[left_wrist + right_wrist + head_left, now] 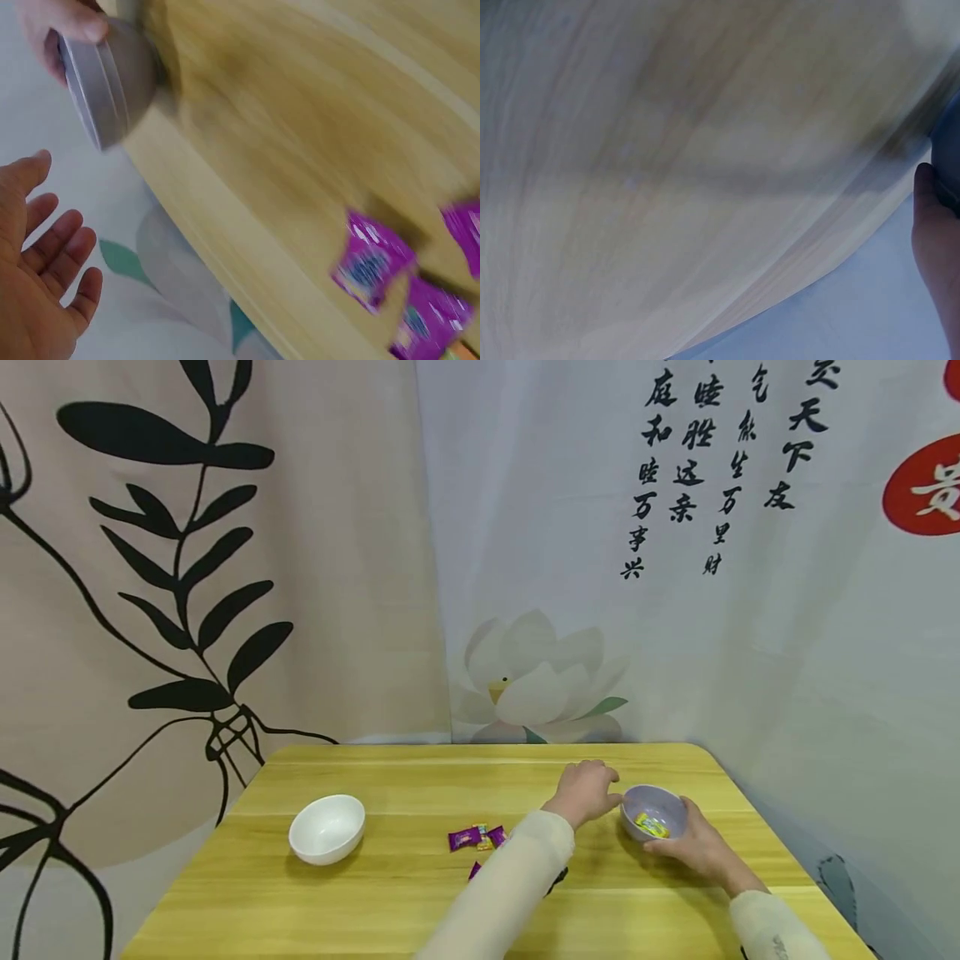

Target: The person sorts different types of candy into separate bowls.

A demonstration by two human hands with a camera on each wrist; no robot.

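Gripping purple bowl (662, 802), right hand (699, 847) neighbours relaxed left hand (583, 792), whose sleeve (517, 872) overlaps candy (475, 869).

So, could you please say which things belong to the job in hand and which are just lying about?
Seemingly in the job:
lilac bowl
right grip holding it
yellow candy inside

Unheld, perhaps just lying about:
white bowl
loose candies
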